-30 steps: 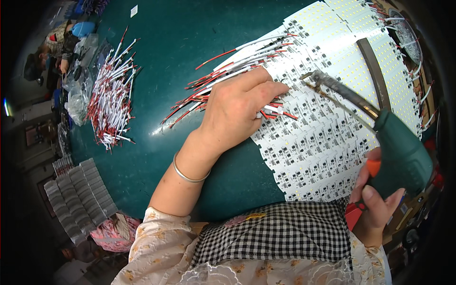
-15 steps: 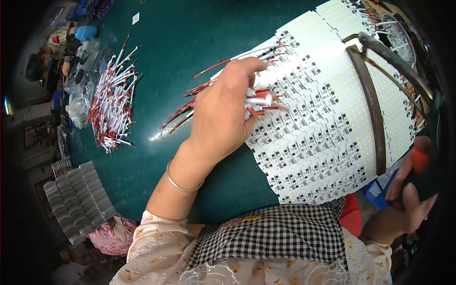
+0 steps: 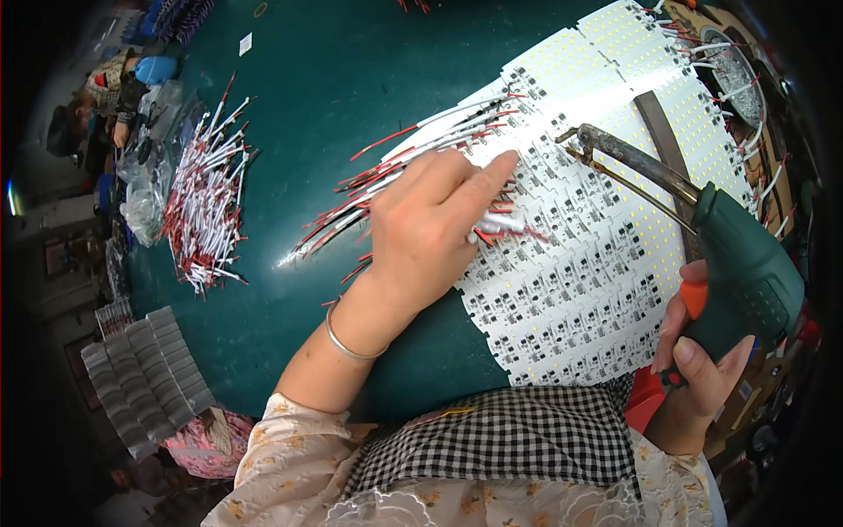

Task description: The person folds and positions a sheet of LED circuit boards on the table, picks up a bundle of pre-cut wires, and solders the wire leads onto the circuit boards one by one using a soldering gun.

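My left hand (image 3: 426, 230) is over the left edge of white LED circuit boards (image 3: 562, 290), its fingers closed round several short wires (image 3: 502, 224), white with red ends. The index finger reaches out along the boards. More wires (image 3: 457, 123) lie in a row across the boards' edge, beyond and under the hand; some are hidden by it. My right hand (image 3: 707, 360) is wrapped round the handle of a green soldering gun (image 3: 746, 263) with an orange trigger. Its dark, forked tip hangs over the boards, to the right of my left hand and apart from the wires.
A pile of white and red wires (image 3: 209, 193) lies on the green table (image 3: 307, 114) at the left. A dark flat bar (image 3: 665, 140) rests across the boards. At the far right is a metal dish (image 3: 736, 83). Another person (image 3: 110, 88) sits at the far left, near stacked grey pieces (image 3: 149, 373).
My right hand has brought the soldering gun leftward, its tip now nearer my left hand. The left hand has shifted slightly down and nearer, with more wires showing on the boards beyond it.
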`<state>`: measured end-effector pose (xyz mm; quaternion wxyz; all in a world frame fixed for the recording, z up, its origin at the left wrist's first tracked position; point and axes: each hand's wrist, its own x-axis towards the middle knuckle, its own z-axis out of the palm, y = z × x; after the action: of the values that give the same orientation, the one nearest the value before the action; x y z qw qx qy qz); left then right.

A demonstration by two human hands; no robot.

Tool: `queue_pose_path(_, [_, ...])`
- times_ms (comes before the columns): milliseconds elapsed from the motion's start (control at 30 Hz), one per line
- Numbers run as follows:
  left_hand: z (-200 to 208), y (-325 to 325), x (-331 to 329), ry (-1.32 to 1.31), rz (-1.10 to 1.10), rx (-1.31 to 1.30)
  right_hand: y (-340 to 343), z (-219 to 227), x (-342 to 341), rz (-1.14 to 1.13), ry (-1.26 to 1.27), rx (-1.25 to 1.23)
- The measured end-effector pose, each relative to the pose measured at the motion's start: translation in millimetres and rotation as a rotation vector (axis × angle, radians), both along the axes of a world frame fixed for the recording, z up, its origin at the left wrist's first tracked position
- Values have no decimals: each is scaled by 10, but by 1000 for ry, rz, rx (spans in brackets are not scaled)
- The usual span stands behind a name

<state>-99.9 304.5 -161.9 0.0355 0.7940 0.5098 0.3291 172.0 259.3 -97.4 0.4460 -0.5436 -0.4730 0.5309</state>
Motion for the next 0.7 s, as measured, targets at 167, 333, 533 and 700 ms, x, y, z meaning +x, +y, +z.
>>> queue_pose_path(167, [-79,26,-75,-43,-36,69,8,-57,-37,-19,-1,12])
queue_pose_path(333, [-99,36,-63,-37,-38,57,0,-96,-63,-45,-11,-5])
queue_pose_path(533, [-117,79,-70,1,-97,-27,12,-87,-30,-30,-18,-30])
queue_pose_path(700, [-133,92,-73,-33,-110,-23,0,-94,28,77,94,-139])
